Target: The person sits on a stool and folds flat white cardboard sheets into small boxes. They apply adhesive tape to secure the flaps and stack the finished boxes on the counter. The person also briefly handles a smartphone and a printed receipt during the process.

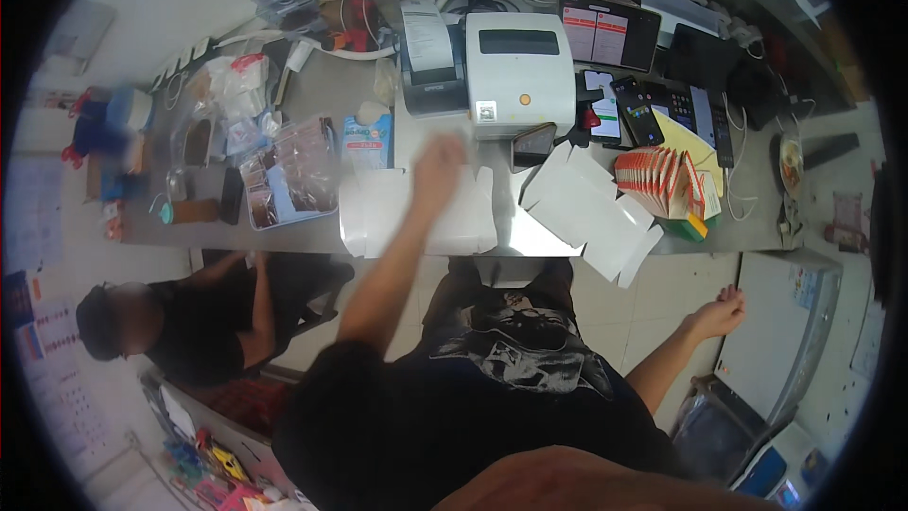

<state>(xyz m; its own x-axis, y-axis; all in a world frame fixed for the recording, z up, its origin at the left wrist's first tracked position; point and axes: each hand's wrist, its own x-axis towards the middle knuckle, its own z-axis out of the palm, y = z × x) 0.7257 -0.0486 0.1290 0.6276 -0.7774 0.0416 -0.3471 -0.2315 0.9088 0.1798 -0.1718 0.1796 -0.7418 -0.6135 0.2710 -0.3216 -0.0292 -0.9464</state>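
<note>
My left hand [439, 168] is over a flat white cardboard sheet [388, 213] with cut flaps at the table's front edge. Motion smears its fingers, so whether it grips anything is unclear. Just beyond it stands a white label printer [522, 85]. A blue and white packet [368, 140] lies to its left. My right hand [721, 312] is held out to the right, off the table and beside a white fridge-like cabinet [785, 322]. Its fingers are loosely bent and somewhat apart, with nothing visible in them.
Another white sheet [591, 208] lies beside stacked red and white packets [657, 180]. Behind are a receipt printer [433, 85], a tablet [610, 33] and several phones [602, 109]. A plastic-covered tray [291, 175] and brown bottle [192, 212] stand left. Another person [199, 322] sits below left.
</note>
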